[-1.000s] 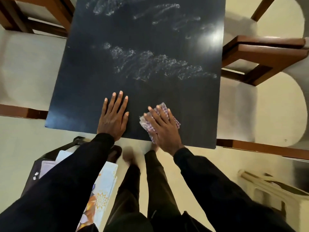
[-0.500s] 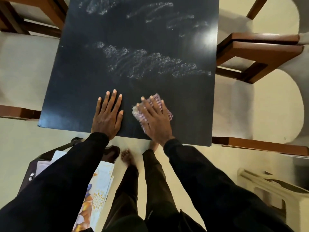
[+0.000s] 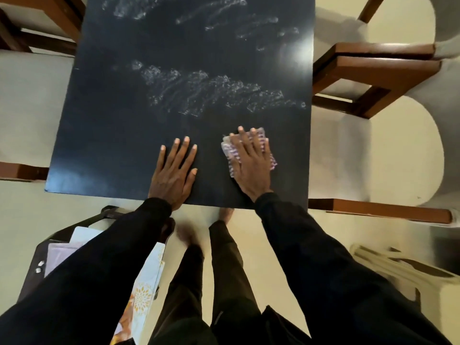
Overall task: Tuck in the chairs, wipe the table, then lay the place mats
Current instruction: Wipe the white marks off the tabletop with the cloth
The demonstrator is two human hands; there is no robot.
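**Cloth down on a dark table top, place mats off to one side**

Head view, looking straight down: pressing a purple-and-white checked cloth (image 3: 230, 155) flat onto the dark table (image 3: 124, 108) with the right hand (image 3: 251, 163), fingers straight and slightly apart over the fabric, right of centre and close to the near edge. Bracing beside it with the left hand (image 3: 174, 175), palm down and bare on the table top, fingers straight and fanned, just left of the cloth and not touching it, wrist at the near edge. Beyond both hands, pale smeared streaks (image 3: 211, 93) across the middle and the far part of the top. Hard against the table's right side, a far right chair (image 3: 373, 70) in brown wood, and nearer, the brown rail of a near right chair (image 3: 378, 210). On the left, more brown chair frame (image 3: 49, 18) at the far corner. Near left, under the black left sleeve and apart from the table, a stack of place mats (image 3: 146, 290), pale with an orange flower print, lying on a dark seat (image 3: 41, 253). Near right, a white plastic stool (image 3: 398, 270), blurred. At the near edge, black trouser legs and a bare foot (image 3: 225, 214)
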